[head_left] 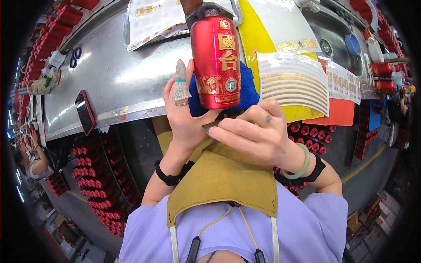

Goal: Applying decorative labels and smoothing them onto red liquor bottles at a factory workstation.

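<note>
A glossy red bottle [215, 65] with gold lettering and ornament lies with its neck at a dark metal holder [206, 13] and its base toward me. My left hand [184, 111] is at the bottle's left side, fingers stretched out and thumb reaching under the base. One of its fingers wears a grey cloth cover [180, 85] tied with a green band. Below the base, to the right, my right hand [258, 131] is closed in a pinch, its fingertips close to my left palm. Whatever lies in the pinch is too small to name. Blue cloth [248, 87] sits beneath the bottle.
Right of the bottle, a white sheet of curved gold strips [294, 83] lies on yellow material, beside another sticker sheet [344, 81]. A phone [85, 112] and blue-handled scissors [75, 57] rest on the metal bench at left. A sink [333, 39] is at far right.
</note>
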Demonstrator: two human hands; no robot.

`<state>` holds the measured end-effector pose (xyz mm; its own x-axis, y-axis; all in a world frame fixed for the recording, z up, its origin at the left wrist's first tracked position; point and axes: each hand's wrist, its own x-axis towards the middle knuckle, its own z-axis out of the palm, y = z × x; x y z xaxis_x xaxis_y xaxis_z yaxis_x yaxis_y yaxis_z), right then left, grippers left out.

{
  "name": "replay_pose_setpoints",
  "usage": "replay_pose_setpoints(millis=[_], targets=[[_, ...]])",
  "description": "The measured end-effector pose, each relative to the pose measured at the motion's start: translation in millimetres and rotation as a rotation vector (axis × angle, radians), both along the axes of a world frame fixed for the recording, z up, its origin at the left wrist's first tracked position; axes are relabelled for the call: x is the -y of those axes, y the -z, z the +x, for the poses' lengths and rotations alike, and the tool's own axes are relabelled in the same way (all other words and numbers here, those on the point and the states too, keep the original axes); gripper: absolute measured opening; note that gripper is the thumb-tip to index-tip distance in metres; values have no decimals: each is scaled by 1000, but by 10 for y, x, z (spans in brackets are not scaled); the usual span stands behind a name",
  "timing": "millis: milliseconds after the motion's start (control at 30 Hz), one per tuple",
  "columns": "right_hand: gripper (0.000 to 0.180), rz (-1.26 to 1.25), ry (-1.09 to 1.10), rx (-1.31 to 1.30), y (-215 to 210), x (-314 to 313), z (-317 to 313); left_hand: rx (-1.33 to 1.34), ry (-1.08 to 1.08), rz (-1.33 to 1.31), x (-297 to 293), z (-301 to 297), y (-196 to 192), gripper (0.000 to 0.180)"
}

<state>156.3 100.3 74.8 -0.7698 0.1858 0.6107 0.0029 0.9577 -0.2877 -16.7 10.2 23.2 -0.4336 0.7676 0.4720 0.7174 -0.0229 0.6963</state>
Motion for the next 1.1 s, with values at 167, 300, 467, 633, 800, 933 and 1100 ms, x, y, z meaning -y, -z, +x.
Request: replay_pose_setpoints(millis=[167, 300, 467, 633, 800, 933, 1100], targets=[[32, 35, 47, -49, 10, -186, -48, 0, -35, -6, -30, 3, 52, 85], [22, -487, 67, -23, -109, -211, 17, 251, -56, 98, -46, 39, 123, 87], [33, -736, 660, -37, 53, -1047, 360, -67, -10, -33, 3, -27, 87, 91], [39, -545, 754, 508, 393, -1128, 435, 87, 0, 4, -65, 16, -75, 93], [29, -581, 813, 536, 525, -1183, 422, 210, -2, -28, -26, 30, -16, 97], [26, -644, 817, 499, 487, -1201, 370, 338, 7, -8, 12, 21, 59, 97], [20, -566, 894, 562, 468, -1180, 306, 416, 11, -85, 22, 48, -3, 103]])
